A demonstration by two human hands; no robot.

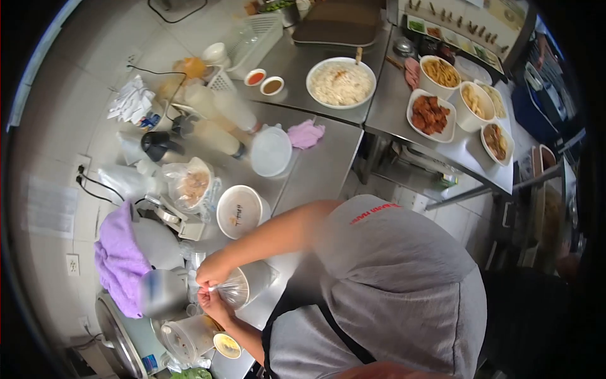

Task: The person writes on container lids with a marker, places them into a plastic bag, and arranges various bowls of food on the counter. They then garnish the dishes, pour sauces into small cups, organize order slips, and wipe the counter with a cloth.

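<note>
My right hand (pixel 214 269) and my left hand (pixel 216 305) meet over the counter, fingers pinched on the gathered neck of a clear plastic bag (pixel 235 290). The bag lies in the mouth of a white tub (pixel 255 281). What the bag holds is hard to make out. Just beyond my right forearm stands an uncovered white tub (pixel 240 211) with writing and a few brown bits inside. Near my left wrist are a small cup of yellow food (pixel 226 345) and a clear container (pixel 188 338).
Along the wall are a kitchen scale (pixel 183 221), a bag-lined tub of shredded food (pixel 194 186), squeeze bottles (pixel 218 136) and a purple towel (pixel 121 259). A rice bowl (pixel 341 83) and a tray of reddish meat (pixel 431 115) sit on farther steel tables.
</note>
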